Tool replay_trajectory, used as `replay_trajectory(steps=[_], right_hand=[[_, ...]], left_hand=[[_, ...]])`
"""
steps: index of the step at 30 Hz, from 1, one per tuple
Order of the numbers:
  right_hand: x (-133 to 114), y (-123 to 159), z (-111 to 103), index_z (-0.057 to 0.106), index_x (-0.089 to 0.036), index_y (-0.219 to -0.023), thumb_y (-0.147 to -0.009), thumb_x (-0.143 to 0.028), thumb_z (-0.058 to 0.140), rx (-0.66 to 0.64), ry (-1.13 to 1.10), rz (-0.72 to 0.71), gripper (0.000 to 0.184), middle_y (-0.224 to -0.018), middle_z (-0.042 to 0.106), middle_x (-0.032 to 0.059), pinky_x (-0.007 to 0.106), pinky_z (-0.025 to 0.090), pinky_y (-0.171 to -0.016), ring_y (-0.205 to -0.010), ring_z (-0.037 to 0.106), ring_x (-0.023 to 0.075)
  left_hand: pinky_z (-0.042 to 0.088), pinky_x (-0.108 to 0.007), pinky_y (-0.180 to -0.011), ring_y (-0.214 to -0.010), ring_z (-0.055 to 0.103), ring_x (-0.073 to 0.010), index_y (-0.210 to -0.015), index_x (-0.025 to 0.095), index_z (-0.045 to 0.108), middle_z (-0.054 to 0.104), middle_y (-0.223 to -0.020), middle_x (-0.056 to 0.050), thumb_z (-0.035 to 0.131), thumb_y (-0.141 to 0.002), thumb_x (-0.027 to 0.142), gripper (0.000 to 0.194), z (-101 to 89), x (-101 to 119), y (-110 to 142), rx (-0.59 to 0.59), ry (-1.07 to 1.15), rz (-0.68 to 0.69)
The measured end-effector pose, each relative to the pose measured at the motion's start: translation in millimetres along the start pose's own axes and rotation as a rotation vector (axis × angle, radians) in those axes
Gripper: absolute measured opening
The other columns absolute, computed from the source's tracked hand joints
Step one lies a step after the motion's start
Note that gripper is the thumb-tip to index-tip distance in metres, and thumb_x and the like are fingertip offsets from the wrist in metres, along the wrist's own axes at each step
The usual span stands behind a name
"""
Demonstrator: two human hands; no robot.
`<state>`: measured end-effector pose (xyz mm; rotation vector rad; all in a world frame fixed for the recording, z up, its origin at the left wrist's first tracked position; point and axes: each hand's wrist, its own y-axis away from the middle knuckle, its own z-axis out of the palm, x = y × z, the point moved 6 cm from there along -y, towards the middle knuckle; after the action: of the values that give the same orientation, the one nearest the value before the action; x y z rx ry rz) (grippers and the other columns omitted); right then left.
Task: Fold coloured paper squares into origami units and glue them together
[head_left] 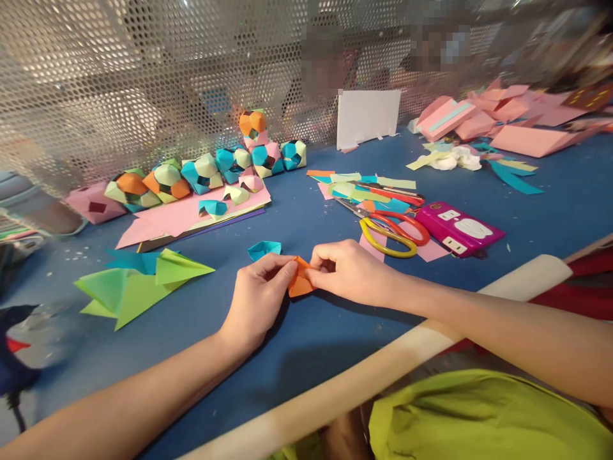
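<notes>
Between my two hands is a small folded piece of orange paper (301,284), held just above the blue table (225,364). My left hand (261,287) pinches its left side between thumb and fingers. From the other side, my right hand (342,271) grips its right edge, the fingers curled. Just behind the left hand sits a folded teal paper piece (265,249). Green folded papers (138,284) lie to the left, with some blue paper behind them. Part of the orange piece is hidden by my fingers.
Folded paper balls (201,172) line the mesh panel (158,76) at the back. Scissors (390,236), paper strips (383,182) and a magenta power strip (457,229) lie at right. Pink papers (522,121) pile up at far right. A pale tube (354,383) runs along the front edge.
</notes>
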<state>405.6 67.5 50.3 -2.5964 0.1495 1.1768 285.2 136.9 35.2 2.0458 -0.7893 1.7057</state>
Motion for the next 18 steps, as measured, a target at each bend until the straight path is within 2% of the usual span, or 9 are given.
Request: replay_trajectory(steps=[13,18], right_hand=[[-1.9,-0.2,-0.1,0.05,-0.016,-0.055,-0.073,-0.014,0.06,-0.073,0.017,0.036,0.021,-0.052,0.05,-0.0055,0.02,0.031,-0.05,-0.05,0.042,0.0065],[-0.4,-0.6,-1.0,0.049,-0.017,-0.054,-0.072,-0.013,0.059,-0.062,0.028,0.034,0.021,-0.05,0.049,-0.0061,0.02,0.03,-0.049,-0.049,0.04,0.0064]], left_hand=[[0.042,-0.021,-0.059,-0.06,0.051,-0.0099,-0.062,0.015,0.067,0.062,-0.062,0.001,0.068,-0.072,0.029,0.018,2.0,1.0,1.4,-0.004,0.08,-0.053],[0.045,-0.022,-0.062,-0.063,0.056,-0.0111,-0.072,0.015,0.071,0.067,-0.069,0.0,0.071,-0.071,0.031,0.016,4.1,-2.3,0.5,-0.036,0.121,-0.081]])
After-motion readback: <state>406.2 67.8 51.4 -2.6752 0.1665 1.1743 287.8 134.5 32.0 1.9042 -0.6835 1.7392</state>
